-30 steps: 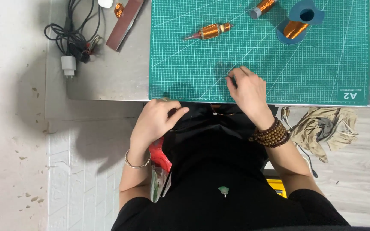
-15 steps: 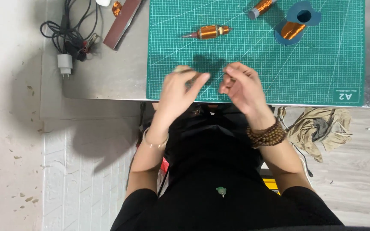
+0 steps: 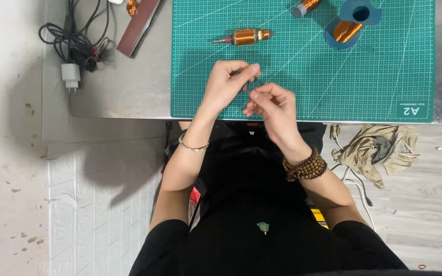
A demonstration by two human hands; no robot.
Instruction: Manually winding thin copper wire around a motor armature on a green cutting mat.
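Our left hand (image 3: 226,84) and right hand (image 3: 271,105) hover close together over the near edge of the green gridded cutting mat (image 3: 384,76) on the grey desk (image 3: 129,87). Fingertips pinched; something very fine may run between them, we cannot tell what. Copper-wound motor armature (image 3: 244,37) lies just beyond the left hand, untouched. Best, we judge: keep both hands low and steady, tension even.
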